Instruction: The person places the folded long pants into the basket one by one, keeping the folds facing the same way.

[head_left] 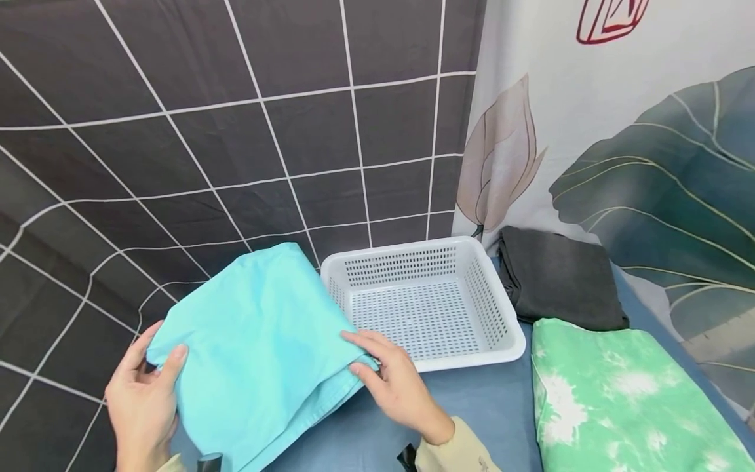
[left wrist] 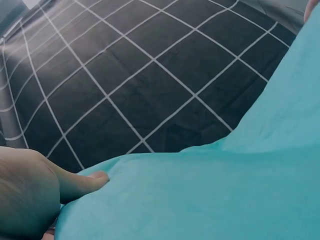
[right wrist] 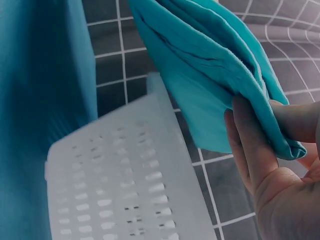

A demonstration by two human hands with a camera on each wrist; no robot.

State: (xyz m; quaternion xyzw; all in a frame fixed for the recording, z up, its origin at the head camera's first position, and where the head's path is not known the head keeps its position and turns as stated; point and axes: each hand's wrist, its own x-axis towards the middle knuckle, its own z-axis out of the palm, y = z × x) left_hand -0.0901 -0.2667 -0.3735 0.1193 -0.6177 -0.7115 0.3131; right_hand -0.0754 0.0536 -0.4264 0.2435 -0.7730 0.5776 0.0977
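A folded turquoise cloth (head_left: 253, 341) hangs between both hands, left of the basket in the head view. My left hand (head_left: 144, 393) grips its left edge, thumb on top and the other fingers underneath. At the opposite corner, my right hand (head_left: 398, 387) pinches the stacked layers between thumb and fingers. The right wrist view shows several layers of the cloth (right wrist: 225, 65) pressed together in that grip. In the left wrist view the left thumb (left wrist: 87, 182) lies on the cloth's upper face. The cloth's near corner overlaps the basket's left side in the head view.
A white perforated plastic basket (head_left: 507, 337) with nothing in it stands on the blue sheet (head_left: 472, 413). To its right lie a folded dark garment (head_left: 560, 278) and a folded green-and-white tie-dyed cloth (head_left: 631, 400). A dark checked curtain (head_left: 224, 144) hangs behind.
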